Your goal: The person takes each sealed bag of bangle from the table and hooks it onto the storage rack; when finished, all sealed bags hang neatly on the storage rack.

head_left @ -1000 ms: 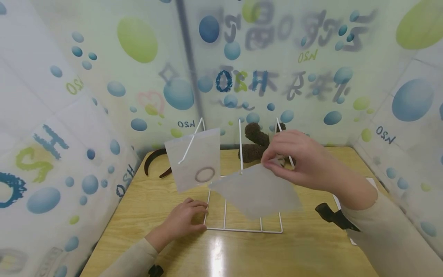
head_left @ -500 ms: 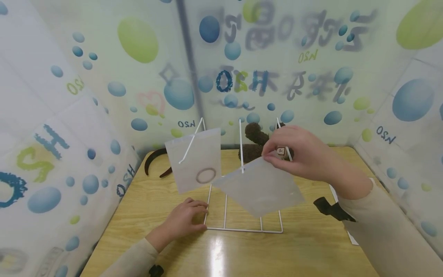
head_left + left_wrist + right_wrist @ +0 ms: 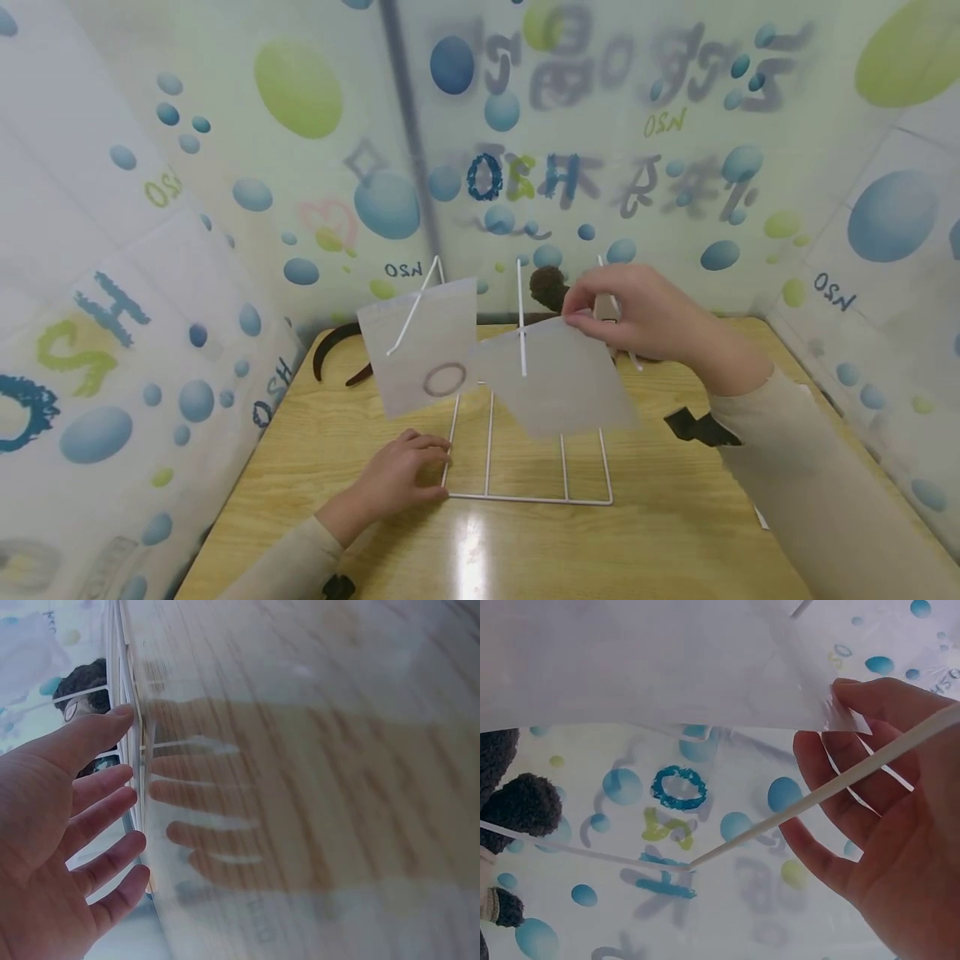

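My right hand pinches the upper edge of a frosted plastic bag between thumb and forefinger, near its right corner. The bag slants down to the left, and the middle prong of a white wire rack overlaps its front. In the right wrist view the other fingers spread loosely below the bag's edge. A second frosted bag with a brown ring showing through it hangs at the left prong. My left hand touches the rack base's front left corner, its fingers relaxed in the left wrist view.
A curly dark brown plush toy sits behind the rack, partly hidden by my right hand. At the back left of the wooden table lies a dark brown headband. A white flat item shows under my right sleeve.
My right hand has risen and shifted slightly left, lifting the bag up to the middle prong. The left hand, rack and hanging bag stay where they were.
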The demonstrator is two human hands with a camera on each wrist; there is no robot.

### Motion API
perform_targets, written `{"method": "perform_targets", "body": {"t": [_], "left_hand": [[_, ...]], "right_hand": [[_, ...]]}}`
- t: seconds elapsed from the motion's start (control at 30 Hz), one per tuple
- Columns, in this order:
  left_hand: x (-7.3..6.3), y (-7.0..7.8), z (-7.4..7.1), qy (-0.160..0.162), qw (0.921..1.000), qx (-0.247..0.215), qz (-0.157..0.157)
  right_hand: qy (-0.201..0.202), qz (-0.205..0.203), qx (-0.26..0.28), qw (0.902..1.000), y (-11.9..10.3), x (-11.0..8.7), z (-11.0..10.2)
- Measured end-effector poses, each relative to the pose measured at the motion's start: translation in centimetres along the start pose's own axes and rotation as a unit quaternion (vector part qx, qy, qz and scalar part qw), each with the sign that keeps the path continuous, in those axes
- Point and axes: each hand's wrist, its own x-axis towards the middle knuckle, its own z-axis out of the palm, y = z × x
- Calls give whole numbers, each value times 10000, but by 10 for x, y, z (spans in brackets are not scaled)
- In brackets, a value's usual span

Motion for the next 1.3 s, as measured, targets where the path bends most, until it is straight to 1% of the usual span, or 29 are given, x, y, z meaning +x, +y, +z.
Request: {"method": "perform_targets", "body": {"t": [0.17, 0.23, 0.4, 0.57, 0.8, 0.9, 1.07, 1.2, 1.3], "left_hand": [[0, 1, 0, 9, 10000, 14, 20], [-1, 2, 0, 9, 10000, 18, 21], [-1, 2, -2, -13, 10000, 14, 9], [-1, 2, -3, 6, 10000, 14, -38], [1, 3, -3, -61, 9999, 28, -84], [1, 3, -3, -80, 9999, 28, -98], [1, 4, -2, -114, 9998, 28, -131], [1, 3, -1, -104, 9999, 49, -113], [1, 3, -2, -79, 9999, 36, -99]], "right_hand": [[-50, 392, -117, 9992, 10, 4, 4], [-53, 458, -115, 9989, 14, 5, 6], [3, 456, -76, 9989, 20, 5, 9], [29, 546, -55, 9985, 23, 3, 9], [158, 458, -193, 9986, 22, -4, 1], [324, 456, -338, 9979, 27, -12, -4], [491, 715, -707, 9937, 39, -34, -16], [588, 975, -831, 9900, 51, -57, -26], [612, 1244, -908, 9862, 60, -78, -30]]}}
